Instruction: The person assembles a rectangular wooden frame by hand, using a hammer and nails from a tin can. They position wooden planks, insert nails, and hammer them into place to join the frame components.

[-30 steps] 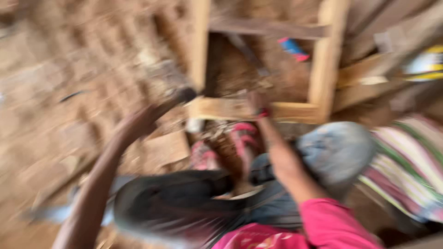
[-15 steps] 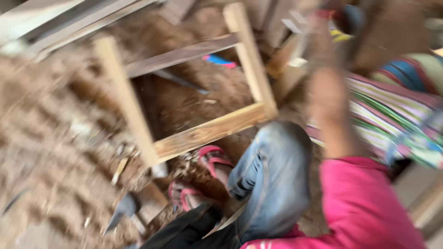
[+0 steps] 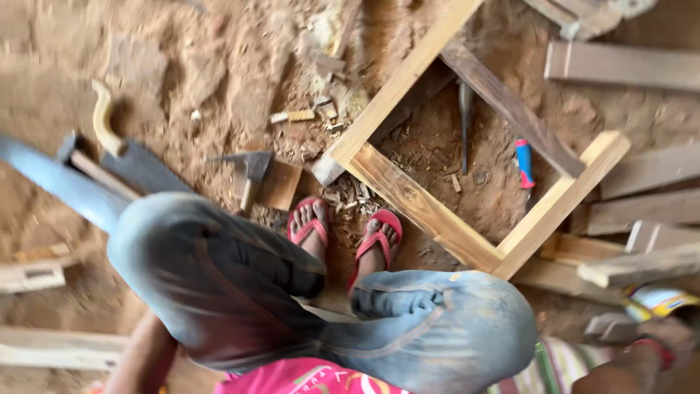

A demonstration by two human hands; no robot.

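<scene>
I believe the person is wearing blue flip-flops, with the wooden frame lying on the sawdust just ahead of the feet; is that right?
Not quite: the flip-flops are red, not blue, as the head view shows. The rest holds: the wooden frame lies on the sawdust just ahead of the feet.

Wooden frame [image 3: 426, 211] and hammer [image 3: 248, 171] before feet

Setting: we record an informal carpentry workshop with an earthen floor [image 3: 204, 66] strewn with sawdust and wood chips. Evidence: an unfinished wooden frame [image 3: 430, 211] lying on the ground, a hammer [image 3: 248, 171], a chisel with a blue handle [image 3: 523, 162], a handsaw [image 3: 109, 131], and offcut planks [image 3: 642, 66] scattered about.
</scene>
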